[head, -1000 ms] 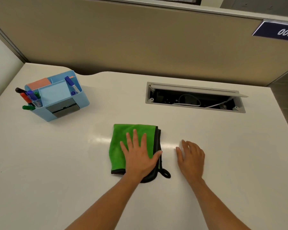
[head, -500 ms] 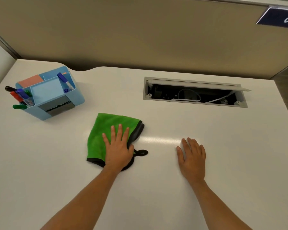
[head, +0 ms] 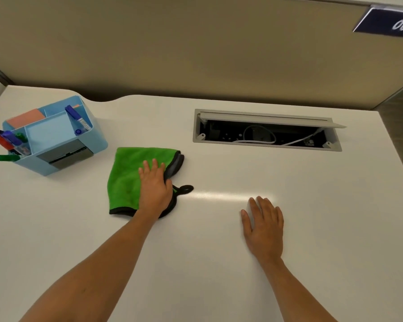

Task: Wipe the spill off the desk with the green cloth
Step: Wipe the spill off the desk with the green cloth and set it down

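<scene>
Near the desk's (head: 312,205) far left corner stands a light blue desk organizer (head: 56,138), its compartments holding a pink sticky-note pad (head: 26,118), a blue-capped marker (head: 76,119) leaning in the back right pocket, and red, blue and green markers (head: 7,142) sticking out of the left side. Just right of the organizer, apart from it, the green cloth (head: 126,177) lies folded on the white surface, its black trim and a black hanging loop (head: 184,189) showing at the right edge. The left hand (head: 155,188) presses flat on the cloth's right half, fingers spread and extended, not gripping. No liquid can be made out on the desk; only a bright reflected streak runs between the hands. Further right, the right hand (head: 264,228) rests palm down on the bare desk, fingers open, holding nothing, well apart from the cloth. Beyond it, toward the far edge, an open cable tray (head: 265,133) with a raised lid shows white cables inside.
</scene>
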`<state>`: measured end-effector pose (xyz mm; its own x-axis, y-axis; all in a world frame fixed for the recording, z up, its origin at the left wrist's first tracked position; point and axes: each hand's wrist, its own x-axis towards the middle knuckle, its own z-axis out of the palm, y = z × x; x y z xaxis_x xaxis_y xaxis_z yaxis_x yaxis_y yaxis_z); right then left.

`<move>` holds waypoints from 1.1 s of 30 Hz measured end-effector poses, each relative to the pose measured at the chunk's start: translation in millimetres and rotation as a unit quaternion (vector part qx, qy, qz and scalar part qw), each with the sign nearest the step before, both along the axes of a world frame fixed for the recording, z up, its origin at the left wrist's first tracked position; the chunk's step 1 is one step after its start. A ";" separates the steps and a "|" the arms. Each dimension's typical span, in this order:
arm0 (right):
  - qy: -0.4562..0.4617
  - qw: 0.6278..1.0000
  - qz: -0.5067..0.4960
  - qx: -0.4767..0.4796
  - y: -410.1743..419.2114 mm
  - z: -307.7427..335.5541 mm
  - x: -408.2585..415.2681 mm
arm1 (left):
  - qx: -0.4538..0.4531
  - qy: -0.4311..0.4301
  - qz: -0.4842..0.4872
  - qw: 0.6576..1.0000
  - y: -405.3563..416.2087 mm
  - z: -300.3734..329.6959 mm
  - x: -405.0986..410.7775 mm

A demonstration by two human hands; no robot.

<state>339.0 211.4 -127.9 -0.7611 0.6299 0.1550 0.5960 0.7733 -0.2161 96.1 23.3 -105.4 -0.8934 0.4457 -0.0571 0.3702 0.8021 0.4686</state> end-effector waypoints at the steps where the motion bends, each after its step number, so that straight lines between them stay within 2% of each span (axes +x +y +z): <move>1: 0.001 1.000 0.000 0.003 -0.3 -0.1 -0.6 | 0.010 -0.005 -0.020 1.000 12.8 0.2 1.5; 4: -0.002 1.000 -0.002 0.005 0.1 -1.1 -1.0 | 0.006 0.000 -0.136 0.991 51.6 -3.6 19.1; 7: -0.001 1.000 -0.003 0.003 0.8 -2.2 -0.2 | -0.013 0.024 -0.259 0.966 80.6 -9.8 40.4; 11: 0.014 1.000 -0.003 0.008 1.9 -3.3 0.3 | -0.013 0.047 -0.289 0.956 88.7 -12.8 35.7; 16: 0.004 1.000 -0.002 -0.004 1.4 -2.5 0.7 | -0.058 0.079 -0.196 0.976 84.1 -9.4 -0.2; 21: 0.015 1.000 -0.001 -0.009 2.4 -1.8 1.0 | -0.097 0.072 -0.097 0.988 55.1 -11.3 -39.8; 33: 0.016 1.000 0.001 -0.012 0.0 5.4 0.1 | -0.124 0.015 0.095 0.988 -30.7 -8.0 -11.8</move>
